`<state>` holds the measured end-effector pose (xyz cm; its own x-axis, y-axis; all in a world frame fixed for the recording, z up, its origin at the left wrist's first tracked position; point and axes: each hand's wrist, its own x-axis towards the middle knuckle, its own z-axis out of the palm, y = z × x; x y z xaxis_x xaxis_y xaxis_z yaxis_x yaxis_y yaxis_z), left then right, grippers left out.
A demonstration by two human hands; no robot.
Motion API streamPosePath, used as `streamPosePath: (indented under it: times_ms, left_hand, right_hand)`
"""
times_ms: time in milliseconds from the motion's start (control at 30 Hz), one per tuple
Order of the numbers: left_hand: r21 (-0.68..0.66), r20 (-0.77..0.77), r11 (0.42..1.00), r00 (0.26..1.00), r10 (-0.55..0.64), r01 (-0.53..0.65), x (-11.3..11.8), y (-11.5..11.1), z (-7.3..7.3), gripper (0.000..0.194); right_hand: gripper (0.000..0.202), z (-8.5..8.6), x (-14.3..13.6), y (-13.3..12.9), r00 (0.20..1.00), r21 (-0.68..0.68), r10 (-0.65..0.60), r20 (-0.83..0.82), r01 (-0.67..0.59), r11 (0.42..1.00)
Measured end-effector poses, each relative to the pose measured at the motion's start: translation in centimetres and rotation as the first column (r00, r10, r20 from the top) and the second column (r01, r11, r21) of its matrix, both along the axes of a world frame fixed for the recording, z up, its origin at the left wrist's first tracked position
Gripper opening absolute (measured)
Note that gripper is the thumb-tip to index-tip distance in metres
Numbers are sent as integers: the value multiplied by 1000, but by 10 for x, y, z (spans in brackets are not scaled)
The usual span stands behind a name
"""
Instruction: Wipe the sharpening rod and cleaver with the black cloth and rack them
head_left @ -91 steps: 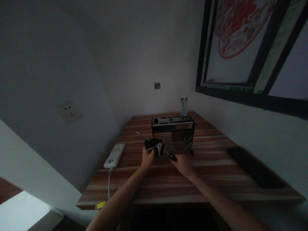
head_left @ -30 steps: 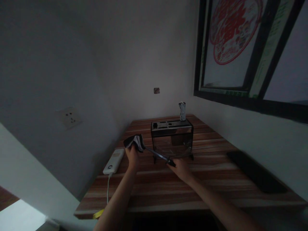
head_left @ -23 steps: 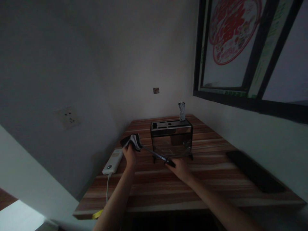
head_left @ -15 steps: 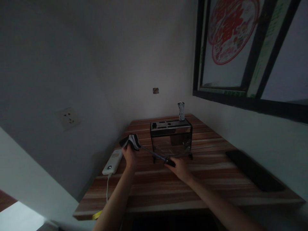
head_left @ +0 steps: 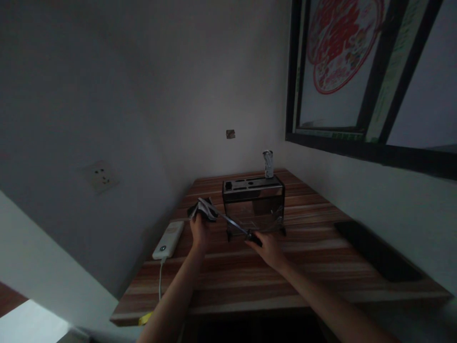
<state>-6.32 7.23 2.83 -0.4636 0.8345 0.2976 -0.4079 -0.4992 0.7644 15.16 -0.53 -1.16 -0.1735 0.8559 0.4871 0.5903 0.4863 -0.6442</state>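
Note:
My right hand (head_left: 266, 245) is closed around the black handle of a long thin knife (head_left: 232, 222). The blade points up and to the left, over a dark and pale grey cloth (head_left: 203, 211). That cloth is bunched in my left hand (head_left: 199, 228), whose fingers are largely hidden by it. Blade and cloth overlap in view; whether they touch is hard to tell in the dim light. Just behind the blade stands a knife block (head_left: 253, 188) with slots in its top and clear sides. A crumpled silvery object (head_left: 268, 164) stands upright on its right end.
On the wooden table (head_left: 228, 281), a white power strip (head_left: 169, 240) with a cable lies at the left edge. A dark flat slab (head_left: 378, 250) lies on the right. A framed picture (head_left: 342, 66) hangs on the right wall, and a socket (head_left: 100, 176) is on the left one.
My left hand and the cloth have shifted right, towards the knife's handle. The blade's tip part now shows across the cloth instead of being covered by it. My right hand has barely moved.

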Motion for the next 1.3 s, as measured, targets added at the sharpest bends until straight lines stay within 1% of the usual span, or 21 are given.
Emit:
streamPosePath:
  times_ms: [133, 267, 467, 567, 700, 767, 900, 967, 1167, 1300]
  left_hand:
    - [-16, -105, 999, 993, -47, 45, 10, -11, 1, 23]
    - [-29, -225, 997, 971, -80, 76, 18, -24, 7, 27]
    - [-23, -409, 993, 906, -111, 112, 24, -37, 14, 32]
    - [-37, -425, 992, 897, -122, 117, 22, -36, 12, 33]
    - [-63, -425, 990, 894, -139, 124, 19, -31, 5, 34]
    - [-79, -435, 986, 885, -167, 147, 17, -28, 1, 34]
    - [-114, -478, 964, 838, -265, 240, 15, -25, -3, 31]
    - [-135, -495, 954, 816, -298, 267, 14, -24, -5, 31]
    - [-193, -522, 943, 785, -333, 272, 13, -25, -11, 35]
    - [-214, -564, 933, 744, -359, 289, 15, -28, -7, 35]
  right_hand:
    - [31, 0, 1, -1, 1000, 7, -6, 4, 6, 1000]
    - [33, 1, 2, -2, 1000, 23, 7, -5, -7, 1000]
    - [32, 4, 3, -5, 998, 23, 54, -39, -53, 998]
    - [30, 5, 4, -5, 997, 23, 59, -46, -58, 998]
    - [29, 5, 5, -6, 997, 32, 67, -36, -66, 997]
    - [29, 6, 5, -6, 997, 33, 71, -41, -70, 997]
    - [29, 12, 5, -9, 995, 22, 77, -57, -76, 997]
    - [29, 13, 5, -9, 995, 25, 76, -71, -74, 997]
    - [30, 12, 6, -9, 994, 24, 56, -93, -54, 998]
    - [29, 12, 6, -9, 993, 14, 86, -80, -85, 996]
